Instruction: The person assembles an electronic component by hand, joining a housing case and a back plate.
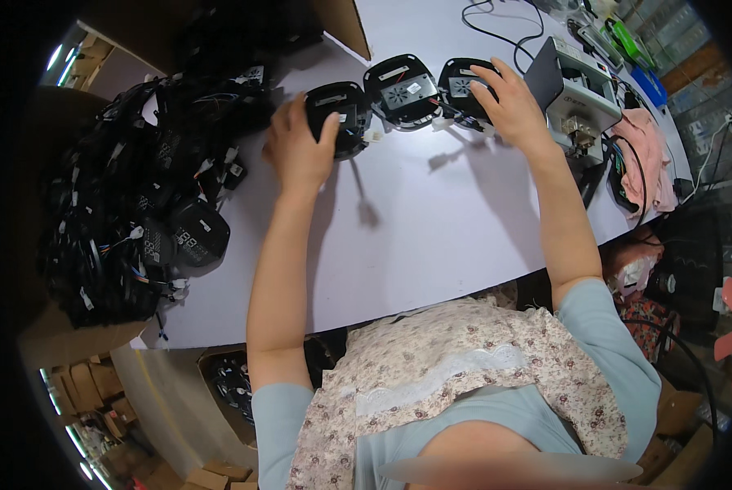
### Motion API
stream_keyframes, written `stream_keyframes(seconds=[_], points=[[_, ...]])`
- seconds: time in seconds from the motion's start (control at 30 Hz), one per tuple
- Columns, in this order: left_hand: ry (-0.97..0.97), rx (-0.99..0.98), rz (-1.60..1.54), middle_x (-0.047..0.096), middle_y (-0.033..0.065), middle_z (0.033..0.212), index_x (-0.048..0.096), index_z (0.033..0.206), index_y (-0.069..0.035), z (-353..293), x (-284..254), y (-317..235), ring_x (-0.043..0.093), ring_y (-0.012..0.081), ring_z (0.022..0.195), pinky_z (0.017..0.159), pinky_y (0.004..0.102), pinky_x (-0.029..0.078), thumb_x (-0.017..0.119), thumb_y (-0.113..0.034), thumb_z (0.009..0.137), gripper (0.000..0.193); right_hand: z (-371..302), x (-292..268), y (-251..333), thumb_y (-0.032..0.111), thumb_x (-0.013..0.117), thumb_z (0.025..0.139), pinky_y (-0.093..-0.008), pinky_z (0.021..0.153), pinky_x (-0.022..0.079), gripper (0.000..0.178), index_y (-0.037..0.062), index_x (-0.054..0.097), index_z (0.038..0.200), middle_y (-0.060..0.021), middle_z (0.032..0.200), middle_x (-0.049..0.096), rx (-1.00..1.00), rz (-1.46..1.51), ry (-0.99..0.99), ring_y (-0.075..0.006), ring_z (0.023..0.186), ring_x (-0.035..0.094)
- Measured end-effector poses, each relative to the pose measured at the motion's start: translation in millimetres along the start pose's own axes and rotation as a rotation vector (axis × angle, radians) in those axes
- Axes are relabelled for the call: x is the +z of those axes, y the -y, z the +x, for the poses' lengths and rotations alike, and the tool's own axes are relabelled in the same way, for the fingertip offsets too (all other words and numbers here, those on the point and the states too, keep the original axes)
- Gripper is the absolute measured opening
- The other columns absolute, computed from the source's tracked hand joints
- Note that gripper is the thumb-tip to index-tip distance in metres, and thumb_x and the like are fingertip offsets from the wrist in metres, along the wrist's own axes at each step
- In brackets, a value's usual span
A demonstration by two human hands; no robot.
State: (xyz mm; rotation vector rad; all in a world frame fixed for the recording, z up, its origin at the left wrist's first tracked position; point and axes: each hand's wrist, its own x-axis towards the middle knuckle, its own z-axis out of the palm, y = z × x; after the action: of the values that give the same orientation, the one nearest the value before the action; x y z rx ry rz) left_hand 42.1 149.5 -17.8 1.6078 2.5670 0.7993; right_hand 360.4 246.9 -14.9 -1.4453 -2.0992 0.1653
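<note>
Three black rounded display units stand in a row along the far part of the table, each with a metal plate on its upturned back. My left hand [302, 155] grips the left display unit [351, 98], fingers round its left side and thumb across its face. The middle display unit [403, 96] lies between my hands, touched by neither. My right hand [513, 108] has its fingers on the right display unit [457, 85], at its right edge, partly covering it. Short wires with white connectors [442, 124] come off the units onto the table.
A large heap of black display units [166, 192] with loose wires fills the left side. Behind it rises a cardboard box [345, 24]. At the right stand a grey machine [574, 90] and a pink cloth [645, 151]; a black cable [509, 39] curls at the back.
</note>
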Motion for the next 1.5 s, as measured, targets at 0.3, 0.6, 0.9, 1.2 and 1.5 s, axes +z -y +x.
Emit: stream_keyframes(seconds=[0.3,0.6,0.9,1.2,1.5], points=[[0.076,0.399,-0.062,0.051,0.0125,0.150,0.061,0.140,-0.019,0,26,8,0.044,0.0411,0.139,0.115,0.0471,0.037,0.060,-0.039,0.098,0.046,20,17,51,0.033,0.044,0.104,-0.0694,0.115,0.024,0.036,0.0168,0.068,0.125,-0.0025,0.128,0.064,-0.271,-0.158,0.386,-0.0270,0.135,0.048],[-0.087,0.384,-0.217,0.043,0.0153,0.155,0.060,0.138,-0.015,-29,14,-1,0.034,0.0371,0.146,0.119,0.0613,0.021,0.064,-0.041,0.094,0.050,11,18,35,0.033,0.054,0.102,-0.0549,0.113,0.034,0.043,0.0104,0.061,0.137,-0.0132,0.142,0.057,-0.348,-0.077,0.127,-0.0341,0.133,0.051],[-0.935,0.080,0.069,0.062,0.0121,0.114,0.066,0.112,-0.006,-61,-131,202,0.054,0.0317,0.115,0.101,0.0457,0.041,0.076,-0.025,0.088,0.032,25,9,204,0.028,0.066,0.094,-0.0421,0.106,0.044,0.037,0.0054,0.068,0.123,-0.0138,0.133,0.063,-0.656,0.396,0.491,-0.0336,0.125,0.057],[-0.710,-0.376,-0.491,0.057,0.0238,0.128,0.045,0.141,-0.001,-80,-140,279,0.058,0.0303,0.116,0.103,0.0404,0.044,0.069,-0.034,0.098,0.059,107,178,277,0.019,0.059,0.088,-0.0474,0.104,0.050,0.043,0.0072,0.065,0.128,-0.0237,0.125,0.067,-0.642,-0.117,0.506,-0.0403,0.116,0.064],[-0.713,-0.449,-0.888,0.063,0.0182,0.124,0.043,0.145,-0.001,-46,-158,290,0.059,0.0221,0.114,0.101,0.0323,0.045,0.073,-0.022,0.096,0.061,55,162,267,0.014,0.060,0.087,-0.0504,0.094,0.055,0.029,0.0135,0.073,0.112,-0.0173,0.108,0.072,-0.835,-0.332,0.587,-0.0368,0.103,0.070]])
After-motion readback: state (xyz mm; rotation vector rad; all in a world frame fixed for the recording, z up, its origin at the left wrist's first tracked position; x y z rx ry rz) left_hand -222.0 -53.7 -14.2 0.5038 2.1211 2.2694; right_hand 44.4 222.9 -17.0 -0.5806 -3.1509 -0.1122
